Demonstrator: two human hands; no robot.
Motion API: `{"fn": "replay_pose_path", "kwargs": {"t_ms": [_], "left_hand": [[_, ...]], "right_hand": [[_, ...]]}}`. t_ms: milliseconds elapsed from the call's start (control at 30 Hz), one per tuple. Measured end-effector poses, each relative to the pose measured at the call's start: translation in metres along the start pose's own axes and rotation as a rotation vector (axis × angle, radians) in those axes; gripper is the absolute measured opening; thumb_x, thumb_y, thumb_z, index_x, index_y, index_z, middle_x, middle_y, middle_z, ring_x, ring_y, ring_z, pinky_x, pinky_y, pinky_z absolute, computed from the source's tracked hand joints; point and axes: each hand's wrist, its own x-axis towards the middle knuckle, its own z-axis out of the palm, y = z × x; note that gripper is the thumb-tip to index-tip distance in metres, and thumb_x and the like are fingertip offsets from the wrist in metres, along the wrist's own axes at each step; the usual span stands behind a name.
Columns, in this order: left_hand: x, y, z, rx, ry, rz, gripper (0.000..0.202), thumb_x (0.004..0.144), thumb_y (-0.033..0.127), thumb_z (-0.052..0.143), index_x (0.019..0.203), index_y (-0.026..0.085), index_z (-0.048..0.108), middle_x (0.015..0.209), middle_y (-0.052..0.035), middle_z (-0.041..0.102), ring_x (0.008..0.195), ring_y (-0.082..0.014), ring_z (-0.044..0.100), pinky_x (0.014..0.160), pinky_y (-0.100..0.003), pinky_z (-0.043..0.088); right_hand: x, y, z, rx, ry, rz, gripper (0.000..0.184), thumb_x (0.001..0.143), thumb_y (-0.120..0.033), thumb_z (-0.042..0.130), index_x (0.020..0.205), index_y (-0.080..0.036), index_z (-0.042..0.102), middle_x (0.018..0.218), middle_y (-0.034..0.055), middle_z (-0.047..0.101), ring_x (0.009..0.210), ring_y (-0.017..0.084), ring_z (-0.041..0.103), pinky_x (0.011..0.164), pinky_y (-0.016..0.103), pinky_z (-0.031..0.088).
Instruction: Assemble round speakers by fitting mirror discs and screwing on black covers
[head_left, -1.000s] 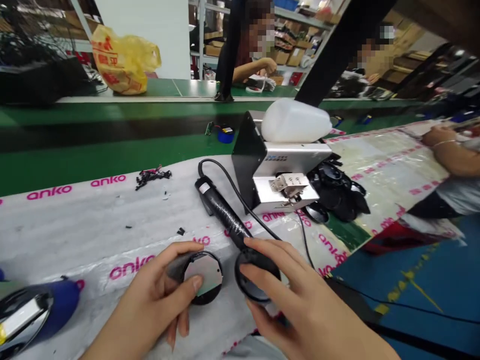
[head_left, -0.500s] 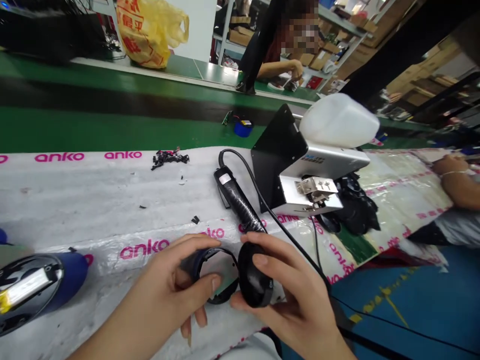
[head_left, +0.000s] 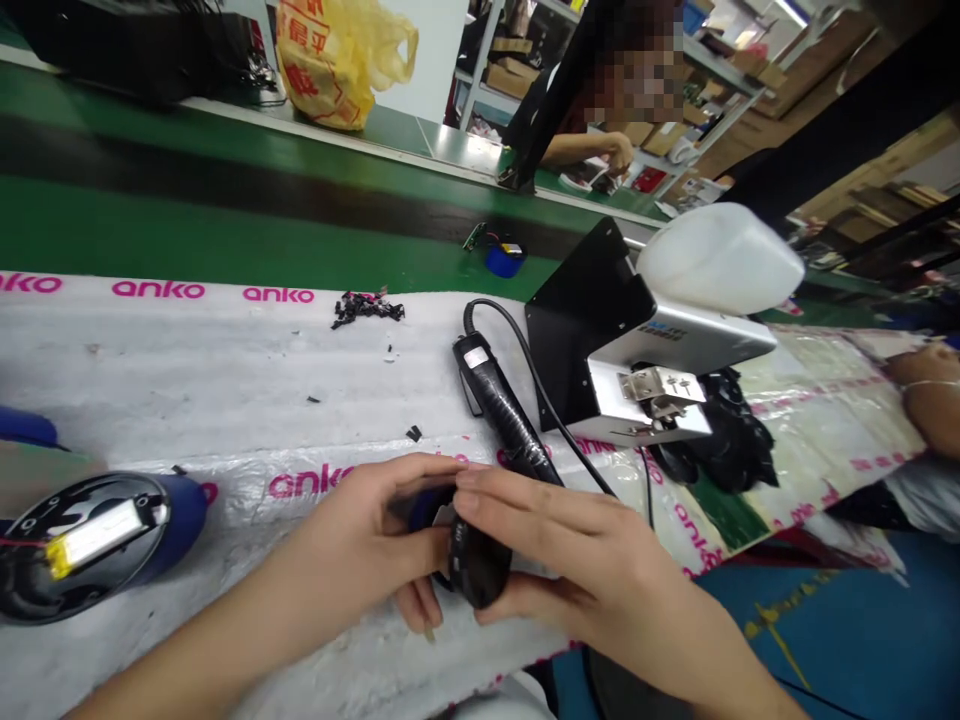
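My left hand (head_left: 375, 545) grips a round dark-blue housing (head_left: 421, 508) that is mostly hidden by my fingers. My right hand (head_left: 559, 555) is closed on a round black cover (head_left: 476, 570) and holds it flat against the housing's open face. Both hands meet just above the white foam sheet (head_left: 225, 390) near its front edge. A black corded hand tool (head_left: 499, 410) lies on the sheet just beyond my fingers.
A silver and black machine (head_left: 637, 350) with a white jug (head_left: 720, 262) stands at the right, black parts (head_left: 724, 445) piled beside it. An open blue housing with a battery (head_left: 94, 540) lies at the left. Black scraps (head_left: 367, 307), a yellow bag (head_left: 337, 55) and other people lie beyond the green belt.
The two parts were held side by side; now my right hand has brought the black cover onto the housing in my left hand. The view has shifted left and down.
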Motion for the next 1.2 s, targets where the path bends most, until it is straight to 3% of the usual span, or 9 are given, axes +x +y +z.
{"fn": "replay_pose_path", "kwargs": {"t_ms": [233, 400, 500, 733, 800, 867, 967, 1067, 1200], "left_hand": [[-0.005, 0.003, -0.025, -0.051, -0.309, 0.020, 0.050, 0.087, 0.014, 0.064, 0.136, 0.023, 0.061, 0.090, -0.0051, 0.077, 0.077, -0.0187, 0.077, 0.075, -0.030, 0.061], [-0.007, 0.003, -0.028, -0.048, -0.329, 0.017, 0.062, 0.080, 0.008, 0.071, 0.138, 0.026, 0.059, 0.087, -0.0029, 0.077, 0.079, -0.0175, 0.077, 0.081, -0.030, 0.059], [-0.007, 0.002, -0.028, -0.039, -0.339, 0.025, 0.066, 0.077, 0.010, 0.077, 0.138, 0.027, 0.058, 0.083, -0.0005, 0.077, 0.081, -0.0170, 0.076, 0.084, -0.031, 0.058], [-0.008, -0.002, -0.012, -0.006, -0.189, 0.054, 0.060, 0.077, 0.019, 0.081, 0.134, 0.024, 0.061, 0.079, 0.0021, 0.073, 0.067, -0.0131, 0.072, 0.065, -0.021, 0.057], [-0.007, -0.006, -0.004, 0.003, -0.058, 0.060, 0.056, 0.080, 0.025, 0.077, 0.134, 0.021, 0.060, 0.073, 0.0027, 0.072, 0.055, -0.0124, 0.069, 0.057, -0.022, 0.058], [-0.006, -0.010, 0.000, 0.013, 0.026, 0.041, 0.059, 0.079, 0.030, 0.077, 0.134, 0.018, 0.058, 0.072, 0.0009, 0.074, 0.048, -0.0126, 0.067, 0.050, -0.022, 0.056], [-0.004, -0.011, 0.001, 0.024, 0.066, -0.034, 0.074, 0.073, 0.040, 0.080, 0.137, 0.012, 0.055, 0.061, -0.0009, 0.074, 0.045, -0.0150, 0.067, 0.046, -0.021, 0.054], [-0.001, -0.008, 0.001, 0.101, 0.090, -0.103, 0.088, 0.070, 0.052, 0.082, 0.140, 0.009, 0.052, 0.051, -0.0006, 0.070, 0.044, -0.0166, 0.067, 0.046, -0.020, 0.053], [-0.003, -0.006, 0.004, 0.219, 0.114, -0.133, 0.100, 0.066, 0.071, 0.077, 0.142, 0.013, 0.050, 0.051, -0.0024, 0.071, 0.046, -0.0188, 0.068, 0.047, -0.021, 0.053]], "right_hand": [[0.023, -0.001, -0.013, -0.024, -0.265, -0.038, 0.070, 0.085, -0.027, 0.076, 0.148, -0.022, 0.045, 0.146, 0.0054, 0.055, 0.130, 0.019, 0.057, 0.110, 0.026, 0.047], [0.025, -0.003, -0.014, -0.137, -0.314, -0.027, 0.066, 0.087, -0.026, 0.074, 0.147, -0.021, 0.047, 0.148, 0.0051, 0.052, 0.130, 0.020, 0.057, 0.110, 0.030, 0.048], [0.020, -0.001, -0.009, -0.230, -0.276, -0.075, 0.065, 0.088, -0.028, 0.073, 0.147, -0.020, 0.047, 0.148, 0.0066, 0.053, 0.141, 0.026, 0.043, 0.112, 0.041, 0.048], [0.015, -0.004, -0.005, -0.373, -0.187, -0.111, 0.054, 0.090, -0.031, 0.069, 0.141, -0.019, 0.053, 0.145, 0.0138, 0.053, 0.144, 0.033, 0.037, 0.111, 0.053, 0.047], [0.011, -0.008, -0.012, -0.361, -0.221, -0.044, 0.061, 0.087, -0.036, 0.072, 0.144, -0.027, 0.050, 0.152, 0.0136, 0.041, 0.145, 0.036, 0.034, 0.106, 0.054, 0.051], [0.004, -0.009, -0.016, -0.274, -0.218, 0.078, 0.058, 0.091, -0.039, 0.067, 0.145, -0.030, 0.046, 0.151, 0.0127, 0.039, 0.137, 0.032, 0.046, 0.099, 0.045, 0.057], [-0.005, -0.002, -0.004, -0.302, -0.003, 0.356, 0.045, 0.099, -0.039, 0.049, 0.139, -0.021, 0.050, 0.129, 0.0165, 0.055, 0.111, 0.028, 0.063, 0.088, 0.043, 0.060], [-0.005, 0.014, 0.015, -0.455, 0.079, 0.592, 0.062, 0.096, -0.046, 0.052, 0.142, -0.006, 0.045, 0.112, 0.0234, 0.062, 0.097, 0.038, 0.066, 0.078, 0.055, 0.058], [-0.013, 0.013, 0.007, -0.217, 0.090, 0.687, 0.047, 0.101, -0.038, 0.047, 0.141, -0.015, 0.048, 0.108, 0.0157, 0.069, 0.097, 0.032, 0.068, 0.083, 0.048, 0.056]]}}
